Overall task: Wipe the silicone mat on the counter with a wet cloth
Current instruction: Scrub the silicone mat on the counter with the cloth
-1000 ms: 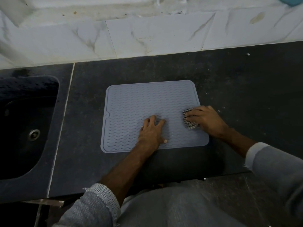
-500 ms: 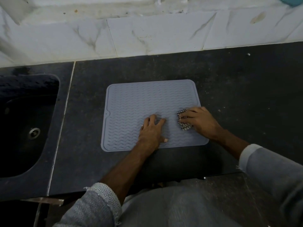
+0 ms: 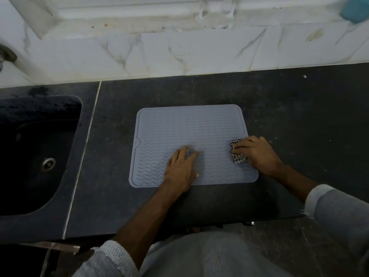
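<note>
From the head view, a grey mat (image 3: 185,136) with a wavy ribbed pattern and a raised rim lies flat on the dark counter (image 3: 289,108), its long sides roughly parallel to the counter's front edge. It sits near the middle of the counter, well apart from the black sink (image 3: 30,148) set into the counter on the left. A pale seam runs across the counter between sink and mat.

The left hand (image 3: 182,170) rests palm down on the near middle of the mat, its fingers (image 3: 179,154) spread slightly and lying flat, gripping nothing; the wrist crosses the mat's near edge.

The right hand (image 3: 257,152) lies over the mat's right edge, part on the mat and part over the counter. Its fingers (image 3: 242,145) are curled down onto a bunched black-and-white checked cloth (image 3: 236,155), pressing it against the mat close to the right rim. The cloth shows at the fingertips and below them.

Behind the counter rises a wall of white marbled tiles (image 3: 199,50). A blue object (image 3: 355,9) sits on the ledge above, at the top right; what it is cannot be told. Pale sleeves cover both forearms near the frame's bottom.
</note>
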`<state>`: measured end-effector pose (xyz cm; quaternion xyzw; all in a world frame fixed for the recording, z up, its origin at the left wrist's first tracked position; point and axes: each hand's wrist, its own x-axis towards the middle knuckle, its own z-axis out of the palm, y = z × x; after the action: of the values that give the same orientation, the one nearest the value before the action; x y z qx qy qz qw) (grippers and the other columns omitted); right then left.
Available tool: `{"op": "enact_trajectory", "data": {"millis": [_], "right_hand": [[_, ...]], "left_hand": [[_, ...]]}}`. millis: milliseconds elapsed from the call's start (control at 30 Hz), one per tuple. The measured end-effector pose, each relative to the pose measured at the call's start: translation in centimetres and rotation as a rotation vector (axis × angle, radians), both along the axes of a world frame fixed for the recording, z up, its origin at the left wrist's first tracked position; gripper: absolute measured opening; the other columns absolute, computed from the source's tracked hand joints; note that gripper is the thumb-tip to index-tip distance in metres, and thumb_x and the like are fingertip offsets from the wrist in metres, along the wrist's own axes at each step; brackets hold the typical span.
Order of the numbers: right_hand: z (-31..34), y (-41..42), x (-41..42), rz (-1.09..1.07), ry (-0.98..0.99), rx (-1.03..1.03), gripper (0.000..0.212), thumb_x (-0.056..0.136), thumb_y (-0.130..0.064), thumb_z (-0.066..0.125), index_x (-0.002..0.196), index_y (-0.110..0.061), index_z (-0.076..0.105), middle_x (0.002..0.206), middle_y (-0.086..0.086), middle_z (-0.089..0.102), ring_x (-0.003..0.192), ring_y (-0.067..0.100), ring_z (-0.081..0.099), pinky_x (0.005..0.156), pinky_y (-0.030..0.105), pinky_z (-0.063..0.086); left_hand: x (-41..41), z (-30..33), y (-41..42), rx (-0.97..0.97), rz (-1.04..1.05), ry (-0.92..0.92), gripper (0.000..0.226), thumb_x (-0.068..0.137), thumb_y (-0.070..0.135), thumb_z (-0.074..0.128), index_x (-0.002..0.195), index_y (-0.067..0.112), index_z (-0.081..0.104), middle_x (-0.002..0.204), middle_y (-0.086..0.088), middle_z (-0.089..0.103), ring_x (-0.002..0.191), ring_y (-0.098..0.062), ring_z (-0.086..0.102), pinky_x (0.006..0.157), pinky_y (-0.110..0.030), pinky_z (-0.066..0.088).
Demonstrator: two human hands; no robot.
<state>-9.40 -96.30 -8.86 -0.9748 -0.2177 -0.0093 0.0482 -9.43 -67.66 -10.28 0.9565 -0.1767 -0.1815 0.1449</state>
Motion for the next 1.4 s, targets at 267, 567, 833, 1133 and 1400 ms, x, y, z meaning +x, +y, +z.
{"op": "enact_trajectory", "data": {"millis": [267,567,833,1133,1400], "right_hand": [[0.2,7.1,2.6,0.157,-0.075,0.086,0.046,0.066,-0.008,0.076,0.11,-0.016,0.067,0.121,0.005,0.063,0.112,0.031,0.055,0.091,0.047,0.04],[-1.0,3.0,1.6,0.184,-0.048,0.022,0.047,0.066,-0.013,0.08,0.111,-0.018,0.068,0.119,0.003,0.065,0.108,0.031,0.058,0.088,0.045,0.043],[0.2,7.3,2.7,0.112,-0.068,0.091,0.038,0.07,-0.011,0.075,0.108,-0.017,0.068,0.117,0.004,0.065,0.107,0.029,0.056,0.087,0.044,0.039],[-0.4,6.1,1.9,0.151,0.02,0.026,0.044,0.074,-0.011,0.075,0.116,-0.015,0.064,0.127,0.007,0.06,0.117,0.033,0.052,0.095,0.05,0.04],[0.3,8.1,2.6,0.089,-0.027,0.069,0.039,0.073,-0.011,0.072,0.111,-0.017,0.067,0.122,0.004,0.063,0.113,0.03,0.053,0.092,0.048,0.037]], "left_hand": [[0.2,-0.6,2.3,0.047,0.013,0.112,0.087,0.086,0.046,0.062,0.15,0.041,0.004,0.159,0.004,-0.017,0.144,-0.03,-0.017,0.114,-0.055,0.002],[0.2,-0.9,2.6,0.03,0.024,0.103,0.087,0.085,0.047,0.062,0.149,0.042,0.003,0.159,0.006,-0.014,0.145,-0.029,-0.016,0.115,-0.054,0.002],[0.3,-1.4,2.5,0.034,0.029,0.088,0.089,0.083,0.049,0.063,0.149,0.044,0.003,0.159,0.006,-0.015,0.144,-0.029,-0.017,0.114,-0.054,0.0],[0.3,-1.7,2.6,0.026,0.024,0.087,0.089,0.083,0.05,0.063,0.149,0.043,0.002,0.159,0.006,-0.014,0.144,-0.029,-0.017,0.113,-0.053,-0.002],[0.2,-1.3,2.5,0.031,0.028,0.082,0.088,0.085,0.049,0.062,0.149,0.043,0.002,0.159,0.005,-0.014,0.144,-0.029,-0.017,0.114,-0.053,-0.002]]}}
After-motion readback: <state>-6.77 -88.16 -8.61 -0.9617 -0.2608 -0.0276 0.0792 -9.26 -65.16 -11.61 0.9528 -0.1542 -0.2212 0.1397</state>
